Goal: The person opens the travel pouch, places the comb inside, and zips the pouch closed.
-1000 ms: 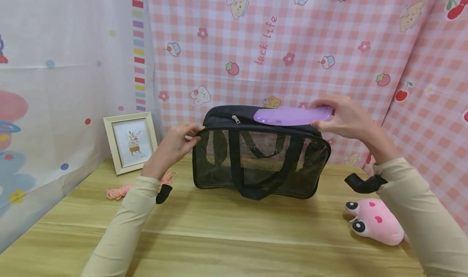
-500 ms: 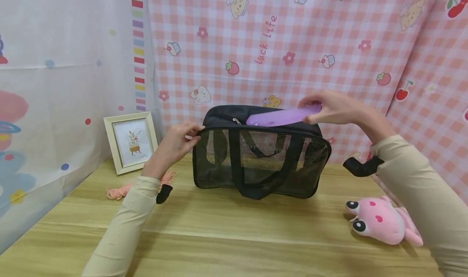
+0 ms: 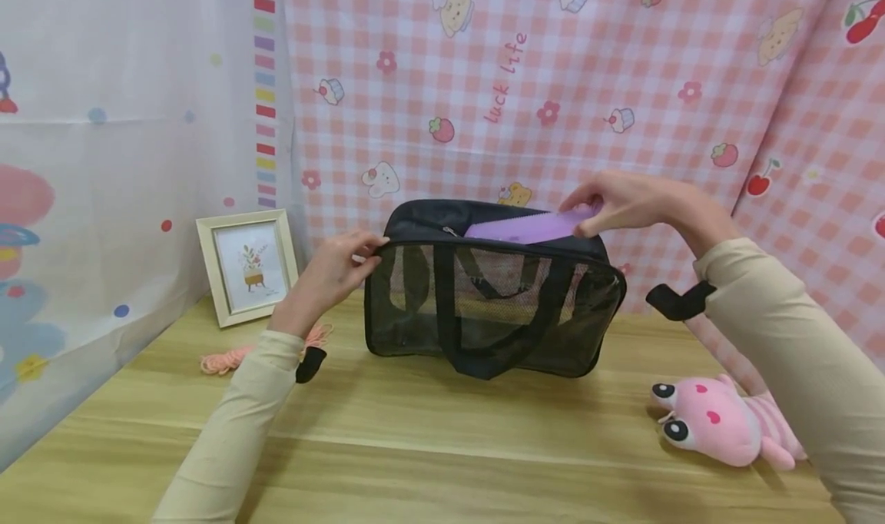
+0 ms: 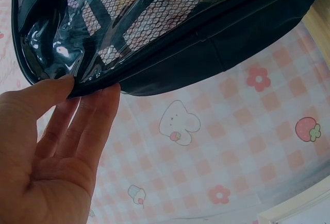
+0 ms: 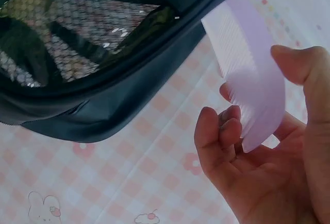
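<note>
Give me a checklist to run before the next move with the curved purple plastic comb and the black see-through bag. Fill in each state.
1. Grip on the comb: ok; the right hand holds one end.
2. Steadying of the bag: ok; the left hand pinches its upper edge at a corner.
3. Bag upright on the light wood-grain table: ok.
4. Whole comb inside: not ok; the gripped end is outside.
5. The small silver zipper pull clear of the comb: cannot tell; they lie very close.
6. The soft pink plush toy clear of the bag: ok; it lies apart.
</note>
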`<state>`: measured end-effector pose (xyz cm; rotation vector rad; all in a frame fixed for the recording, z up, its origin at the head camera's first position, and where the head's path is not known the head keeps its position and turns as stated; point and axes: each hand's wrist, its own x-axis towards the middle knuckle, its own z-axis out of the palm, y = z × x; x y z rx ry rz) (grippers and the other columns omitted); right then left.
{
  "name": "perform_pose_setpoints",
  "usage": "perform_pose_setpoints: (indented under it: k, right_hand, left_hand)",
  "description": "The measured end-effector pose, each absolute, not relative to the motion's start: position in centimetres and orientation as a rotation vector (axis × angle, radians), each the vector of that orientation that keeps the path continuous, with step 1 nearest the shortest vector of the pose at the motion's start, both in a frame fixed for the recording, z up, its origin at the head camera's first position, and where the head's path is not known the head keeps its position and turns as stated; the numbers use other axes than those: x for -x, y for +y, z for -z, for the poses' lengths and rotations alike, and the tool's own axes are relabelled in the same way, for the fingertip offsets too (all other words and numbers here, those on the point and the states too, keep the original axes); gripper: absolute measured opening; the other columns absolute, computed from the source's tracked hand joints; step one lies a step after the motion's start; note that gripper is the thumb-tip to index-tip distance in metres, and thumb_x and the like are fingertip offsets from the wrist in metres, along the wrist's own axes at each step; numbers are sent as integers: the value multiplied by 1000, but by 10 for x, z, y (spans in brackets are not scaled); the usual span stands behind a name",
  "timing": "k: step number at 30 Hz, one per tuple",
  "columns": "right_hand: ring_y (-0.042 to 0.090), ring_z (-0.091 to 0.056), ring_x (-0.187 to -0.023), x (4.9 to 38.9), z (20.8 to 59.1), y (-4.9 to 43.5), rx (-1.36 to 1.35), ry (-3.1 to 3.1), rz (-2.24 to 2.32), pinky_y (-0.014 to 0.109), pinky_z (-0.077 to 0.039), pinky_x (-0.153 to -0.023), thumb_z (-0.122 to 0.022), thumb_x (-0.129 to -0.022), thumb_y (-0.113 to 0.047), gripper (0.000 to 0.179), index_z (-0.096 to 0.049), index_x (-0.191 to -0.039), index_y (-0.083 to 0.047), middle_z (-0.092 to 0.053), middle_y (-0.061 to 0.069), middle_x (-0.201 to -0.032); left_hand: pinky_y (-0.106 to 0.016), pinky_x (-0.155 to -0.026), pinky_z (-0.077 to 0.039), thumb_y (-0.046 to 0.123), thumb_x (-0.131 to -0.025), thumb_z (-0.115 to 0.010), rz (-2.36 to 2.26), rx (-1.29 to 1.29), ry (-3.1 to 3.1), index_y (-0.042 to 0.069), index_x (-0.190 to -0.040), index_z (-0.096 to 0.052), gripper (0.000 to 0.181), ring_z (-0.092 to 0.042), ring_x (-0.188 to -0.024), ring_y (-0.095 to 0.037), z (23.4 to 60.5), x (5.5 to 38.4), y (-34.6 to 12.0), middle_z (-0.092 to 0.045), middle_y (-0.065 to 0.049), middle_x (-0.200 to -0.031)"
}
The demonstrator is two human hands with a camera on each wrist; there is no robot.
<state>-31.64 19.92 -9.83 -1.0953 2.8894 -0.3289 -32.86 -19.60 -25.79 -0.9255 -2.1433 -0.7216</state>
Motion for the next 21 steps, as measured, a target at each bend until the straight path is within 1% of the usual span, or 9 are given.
perform_pose_setpoints:
  k: [6, 7, 9, 10, 13, 15, 17, 19, 21]
  right_hand:
    - [16, -38, -65, 319, 98, 197, 1069, 2844, 308, 25, -34, -54, -66, -83, -6, 37, -64, -120, 1, -48, 7, -75]
    - [16, -39, -65, 319, 97, 198, 1067, 2839, 309, 25, -35, -55, -66, -83, -6, 37, -64, -120, 1, -51, 8, -77]
    - [16, -43, -69, 318, 97, 200, 1061, 2832, 302, 25, -37, -57, -67, -84, -7, 38, -63, -121, 2, -60, 13, -89]
    - [17, -43, -69, 318, 96, 200, 1052, 2831, 301, 26, -38, -58, -67, -84, -7, 39, -63, -121, 3, -63, 17, -100]
    - [18, -46, -74, 317, 94, 202, 1022, 2842, 286, 27, -40, -61, -67, -83, -7, 41, -61, -122, 5, -57, 22, -123]
    - [17, -43, -69, 318, 94, 201, 1006, 2857, 253, 26, -39, -58, -67, -82, -7, 41, -62, -122, 4, -59, 21, -119]
    - [15, -41, -66, 319, 95, 198, 990, 2857, 215, 25, -36, -55, -67, -81, -7, 43, -62, -122, 4, -62, 17, -101]
    - [13, -38, -62, 320, 96, 195, 967, 2852, 184, 24, -34, -52, -67, -80, -7, 45, -61, -123, 4, -58, 11, -86]
    - [12, -37, -60, 320, 98, 192, 941, 2839, 168, 23, -33, -50, -66, -79, -6, 48, -59, -126, 5, -52, 6, -76]
  left_hand:
    - [-36, -69, -59, -6, -85, -66, 712, 927, -2134, -1, -107, -66, 22, -65, -85, -27, 259, 329, -197, -64, -15, -101]
    - [-35, -69, -59, -6, -85, -66, 707, 928, -2135, 0, -106, -66, 22, -65, -84, -26, 259, 329, -197, -64, -15, -101]
    - [-34, -69, -59, -6, -85, -66, 702, 932, -2136, 0, -106, -67, 22, -65, -84, -26, 260, 329, -197, -65, -15, -101]
    - [-34, -69, -59, -5, -85, -66, 698, 932, -2137, 0, -106, -67, 21, -65, -84, -25, 260, 330, -197, -65, -14, -101]
    - [-32, -69, -59, -5, -86, -66, 703, 936, -2137, 0, -107, -67, 22, -65, -84, -25, 259, 330, -197, -65, -14, -102]
    - [-32, -69, -59, -5, -86, -66, 713, 934, -2136, -1, -107, -66, 22, -65, -84, -25, 259, 330, -197, -64, -14, -102]
    - [-33, -70, -59, -6, -86, -65, 724, 935, -2133, -1, -107, -66, 22, -65, -84, -26, 258, 330, -198, -64, -15, -102]
    - [-34, -70, -59, -6, -86, -65, 723, 935, -2133, -1, -108, -66, 23, -65, -84, -26, 258, 330, -198, -64, -15, -102]
    - [-34, -70, -59, -6, -86, -65, 726, 938, -2133, -1, -108, -66, 23, -65, -85, -26, 258, 329, -199, -64, -15, -101]
